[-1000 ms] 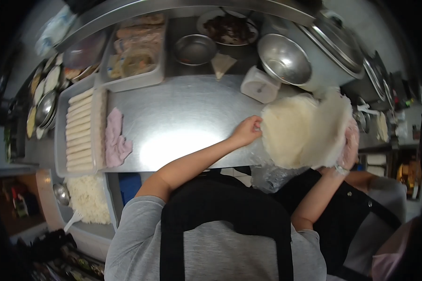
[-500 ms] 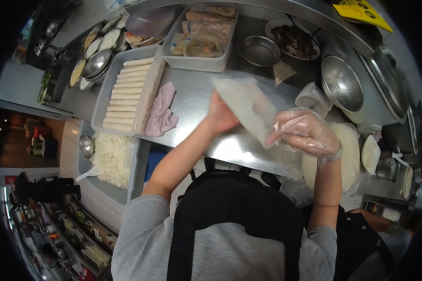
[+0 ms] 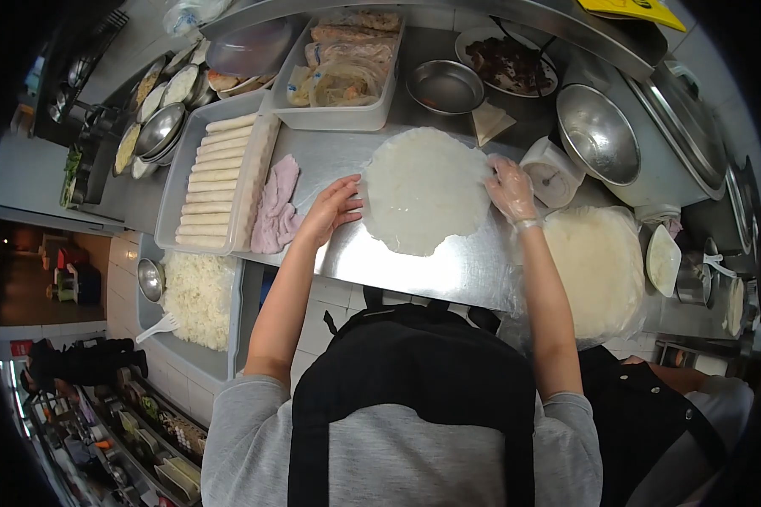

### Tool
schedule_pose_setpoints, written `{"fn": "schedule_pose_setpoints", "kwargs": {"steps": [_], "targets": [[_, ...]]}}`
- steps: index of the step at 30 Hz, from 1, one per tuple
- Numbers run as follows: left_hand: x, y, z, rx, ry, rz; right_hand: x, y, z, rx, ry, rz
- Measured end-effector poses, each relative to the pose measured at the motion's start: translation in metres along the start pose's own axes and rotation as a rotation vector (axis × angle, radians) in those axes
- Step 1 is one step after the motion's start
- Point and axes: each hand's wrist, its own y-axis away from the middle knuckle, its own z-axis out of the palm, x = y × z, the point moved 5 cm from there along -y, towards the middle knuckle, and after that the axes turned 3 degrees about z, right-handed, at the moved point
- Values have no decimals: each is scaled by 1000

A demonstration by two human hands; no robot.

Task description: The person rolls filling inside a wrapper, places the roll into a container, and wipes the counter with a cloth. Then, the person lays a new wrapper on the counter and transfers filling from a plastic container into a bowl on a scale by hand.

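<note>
We have one pale round sheet (image 3: 427, 190) spread flat on the steel table (image 3: 338, 269), in front of us and between our hands. Our left hand (image 3: 328, 211), bare, is at the sheet's left edge with its fingers loosely spread and nothing in its grasp; whether the fingertips touch the edge, we cannot tell. Our right hand (image 3: 511, 193), in a clear glove, is at the right edge with its fingers curled close together; we cannot tell whether they pinch the sheet or only rest against it.

Just beyond the glove we see a scale (image 3: 553, 177), and nearer us, to its right, a stack (image 3: 592, 266) of similar sheets in clear plastic. A folded triangle (image 3: 491, 124) lies beyond the sheet, near a shallow metal bowl (image 3: 446, 87). To our left, a crumpled pink cloth (image 3: 276, 209) lies beside a tub (image 3: 171, 196) of white rolls (image 3: 220, 177). Below that tub, we see a tray (image 3: 234, 317) of white shreds (image 3: 196, 291) with a white fork (image 3: 159, 327).
</note>
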Motion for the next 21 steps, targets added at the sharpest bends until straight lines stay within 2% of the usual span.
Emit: {"fn": "schedule_pose_setpoints", "kwargs": {"steps": [4,6,7,10,12,13,14,15,16,18,19,21], "targets": [[-6,-5,4,55,-212,-22,4,-13,17,58,43,7],[-7,-9,2,73,-264,-14,10,-14,21,0,-4,203],[-5,-11,-1,78,-255,-4,7,-12,18,1,-2,205],[3,-19,-12,88,-292,4,3,-1,6,3,-120,295],[5,-22,-13,91,-340,-3,9,7,6,-84,-419,480],[20,-23,-10,157,-732,284,8,7,4,-82,-416,481],[41,-15,6,224,-1119,579,-2,2,2,-87,-456,308],[49,-15,23,144,-1079,668,-13,-1,0,-92,-495,134],[75,-6,56,65,-1036,753,-29,-1,-10,-94,-495,135],[116,7,113,-202,-1029,966,-97,-2,-43,-400,-622,-105],[133,9,129,-201,-1029,966,-111,-6,-60,-401,-622,-106],[158,18,161,-395,-1178,1143,-147,-7,-91,-535,-580,-435]]}}
